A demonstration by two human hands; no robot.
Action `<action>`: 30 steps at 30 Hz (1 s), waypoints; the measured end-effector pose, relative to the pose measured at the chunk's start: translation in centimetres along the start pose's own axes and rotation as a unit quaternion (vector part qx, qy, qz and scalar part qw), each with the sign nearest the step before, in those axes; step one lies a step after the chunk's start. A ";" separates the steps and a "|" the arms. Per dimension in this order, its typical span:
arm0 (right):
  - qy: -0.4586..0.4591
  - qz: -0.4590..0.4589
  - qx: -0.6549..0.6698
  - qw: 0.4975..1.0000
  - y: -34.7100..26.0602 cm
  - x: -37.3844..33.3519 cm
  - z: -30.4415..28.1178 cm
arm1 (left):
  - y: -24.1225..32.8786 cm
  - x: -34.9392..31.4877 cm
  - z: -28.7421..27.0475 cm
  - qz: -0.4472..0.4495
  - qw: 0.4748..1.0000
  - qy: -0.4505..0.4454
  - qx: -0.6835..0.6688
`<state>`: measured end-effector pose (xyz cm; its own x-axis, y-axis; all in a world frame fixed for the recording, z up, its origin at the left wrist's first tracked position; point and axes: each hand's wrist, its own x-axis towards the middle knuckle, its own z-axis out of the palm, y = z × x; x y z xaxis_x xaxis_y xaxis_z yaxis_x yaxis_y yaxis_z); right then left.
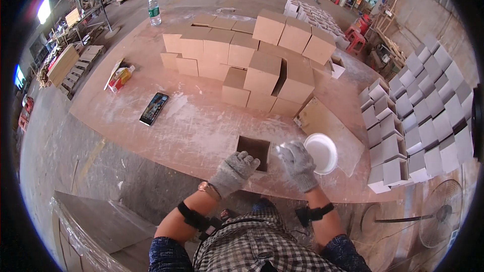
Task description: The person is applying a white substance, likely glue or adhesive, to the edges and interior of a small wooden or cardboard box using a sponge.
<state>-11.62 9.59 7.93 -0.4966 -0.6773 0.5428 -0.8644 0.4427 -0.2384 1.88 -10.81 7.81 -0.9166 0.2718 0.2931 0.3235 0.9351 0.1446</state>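
A small open brown box (254,147) stands near the front edge of the reddish worktable (196,143), its dark hollow facing up. My left hand (234,172), in a grey knit glove, has its fingers curled over the box's near left rim. To the right of the box, my gloved right hand (298,163) is raised with its fingers bent together. Something whitish shows at those fingertips, too small to make out. Close beside that hand sits a round white tub (328,155) with pale contents.
Brown boxes (217,45) are stacked at the table's back. A phone (154,109), a red-yellow packet (120,78) and a pump bottle (154,12) lie or stand leftward. A thin board (330,126) lies behind the tub. Grey-white boxes (428,106) pile up right, above a fan (439,214).
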 end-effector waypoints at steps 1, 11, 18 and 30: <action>-0.002 -0.001 0.003 1.000 -0.1 1.4 0.0 | -0.9 -0.6 -0.2 -0.004 1.000 -0.002 0.001; -0.083 -0.137 -0.087 0.983 1.7 0.7 3.7 | -2.4 -2.0 1.7 0.015 0.999 -0.016 -0.027; -0.225 -0.094 -0.064 0.968 -5.1 -4.9 -1.9 | -2.2 -2.2 2.2 0.011 0.999 0.052 -0.006; -0.138 -0.098 -0.158 0.973 0.2 4.5 2.8 | -2.2 -2.3 2.4 0.010 0.995 0.089 -0.053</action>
<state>-14.27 4.97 8.04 -0.3639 -0.8802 0.3048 -0.8994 0.4171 0.1308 2.69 -12.94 4.57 -0.8566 0.2375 0.4582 0.3734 0.8981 0.2326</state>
